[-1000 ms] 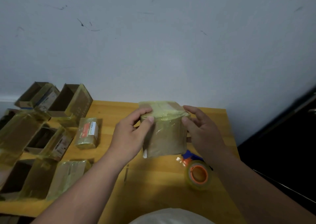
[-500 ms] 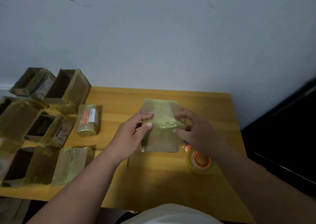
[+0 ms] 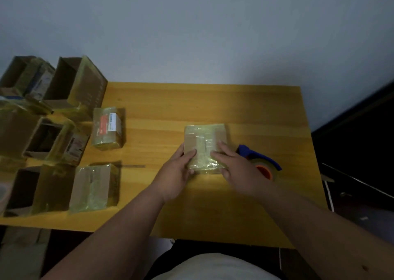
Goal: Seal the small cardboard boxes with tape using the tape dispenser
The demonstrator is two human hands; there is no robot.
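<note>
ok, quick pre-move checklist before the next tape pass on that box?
1. Box flat on table: ok.
2. Left hand steadying its left edge, thumb on top: ok.
3. Right hand pressing tape flat on top: ok, so no grip on the dispenser yet.
4. Tape dispenser beside the right hand: ok.
5. All seams sealed: cannot tell.
6. Tape end ready to pull: cannot tell.

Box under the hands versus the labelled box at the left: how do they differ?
The box under the hands is pressed by the left hand and right hand; the labelled box lies untouched. The labelled box shows a red and white label; the other shows none. Both are tape-wrapped cardboard on the table.
</note>
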